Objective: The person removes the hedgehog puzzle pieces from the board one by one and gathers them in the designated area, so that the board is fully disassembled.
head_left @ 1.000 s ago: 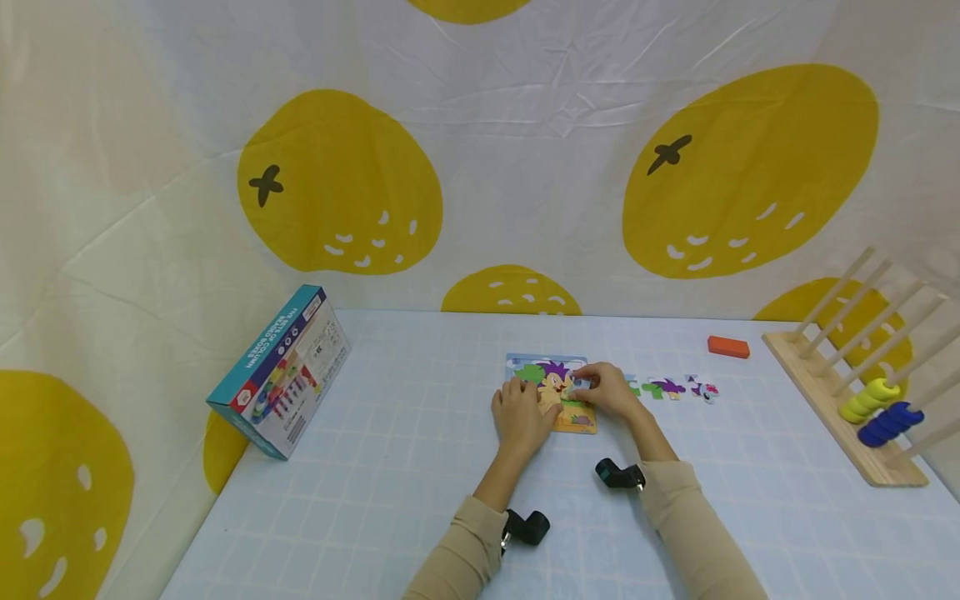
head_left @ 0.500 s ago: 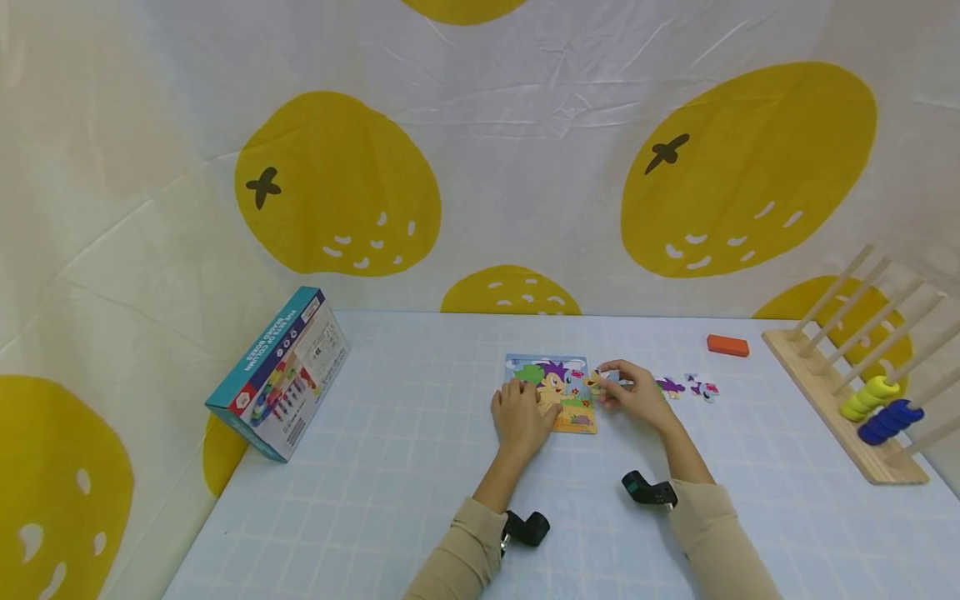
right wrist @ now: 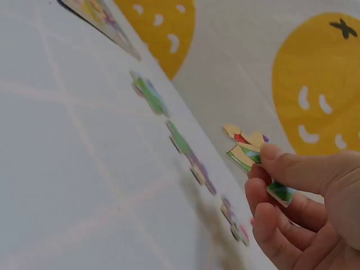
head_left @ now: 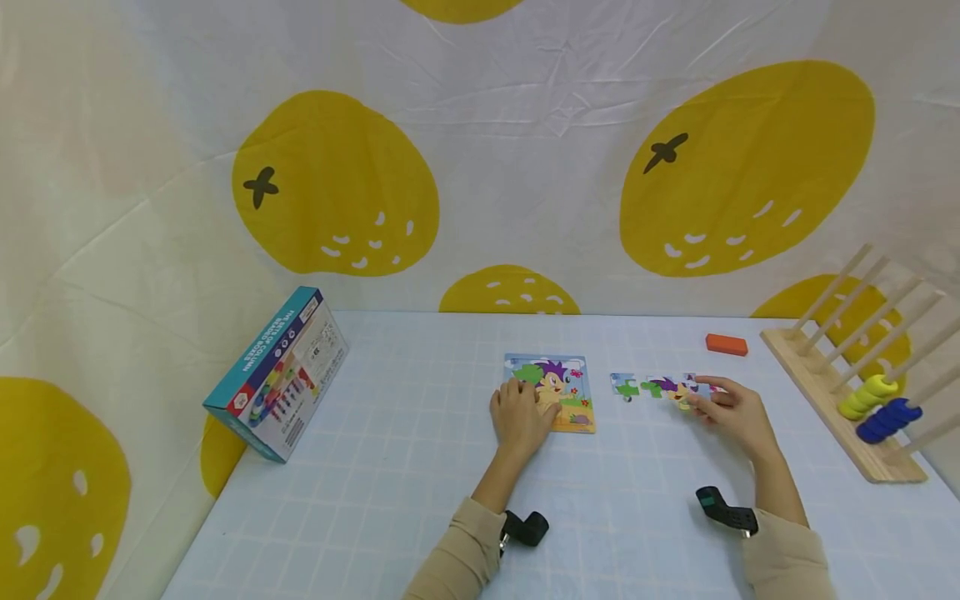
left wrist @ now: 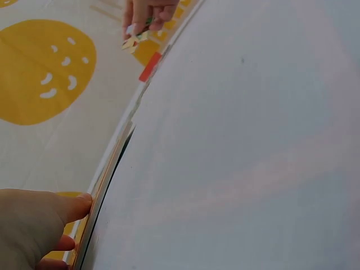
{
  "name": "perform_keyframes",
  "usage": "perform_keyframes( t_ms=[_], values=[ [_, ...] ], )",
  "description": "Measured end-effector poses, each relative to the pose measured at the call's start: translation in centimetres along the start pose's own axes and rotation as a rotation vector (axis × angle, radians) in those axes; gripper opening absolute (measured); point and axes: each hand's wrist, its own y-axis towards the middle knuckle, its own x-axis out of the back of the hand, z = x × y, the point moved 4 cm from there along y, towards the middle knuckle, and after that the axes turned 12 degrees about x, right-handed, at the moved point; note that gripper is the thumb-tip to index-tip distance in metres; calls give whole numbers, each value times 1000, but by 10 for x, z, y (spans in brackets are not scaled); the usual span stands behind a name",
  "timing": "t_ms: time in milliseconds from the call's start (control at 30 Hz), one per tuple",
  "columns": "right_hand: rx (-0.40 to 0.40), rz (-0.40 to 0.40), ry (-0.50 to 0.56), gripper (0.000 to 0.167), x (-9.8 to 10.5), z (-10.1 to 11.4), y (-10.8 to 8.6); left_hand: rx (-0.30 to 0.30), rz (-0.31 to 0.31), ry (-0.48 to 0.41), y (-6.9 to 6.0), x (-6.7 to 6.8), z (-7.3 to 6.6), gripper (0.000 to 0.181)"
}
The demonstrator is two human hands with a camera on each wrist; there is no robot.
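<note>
My left hand (head_left: 522,417) rests on the left part of a square picture puzzle (head_left: 573,379) lying on the table, which shows a purple-haired cartoon figure. In the left wrist view, the thumb (left wrist: 76,207) lies on the puzzle's edge. Over to the right, my right hand (head_left: 738,417) is raised above a row of loose pieces. It pinches a yellow, red and green puzzle piece (right wrist: 239,147) by thumb and forefinger. A second, green piece (right wrist: 281,193) shows among its fingers. Beneath lie a green-and-blue piece (head_left: 624,386) and a green-and-purple pair (head_left: 656,386).
An orange block (head_left: 726,344) lies behind the loose pieces. At the right stands a wooden peg rack (head_left: 840,400) with yellow beads (head_left: 866,397) and blue beads (head_left: 888,422). A blue-and-white box (head_left: 281,375) stands at the left. A patterned cloth (head_left: 525,183) hangs behind the table.
My right hand has moved away from the puzzle to the right with the piece, now over the loose pieces. My left hand stays on the puzzle.
</note>
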Motion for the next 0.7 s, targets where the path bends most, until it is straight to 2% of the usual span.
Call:
perform_keyframes(
  t_ms=[167,367,567,700],
  values=[
    [-129,48,-93,57,20,-21,-14,3,2,0,0,0,-1,40],
    [-259,75,-151,67,32,-38,-22,4,5,4,0,1,-1,40],
    [-257,57,-117,67,31,-43,-22,6,9,15,0,2,-1,41],
    [-245,74,-194,69,28,-40,-20,3,11,14,0,2,-1,40]
  ],
)
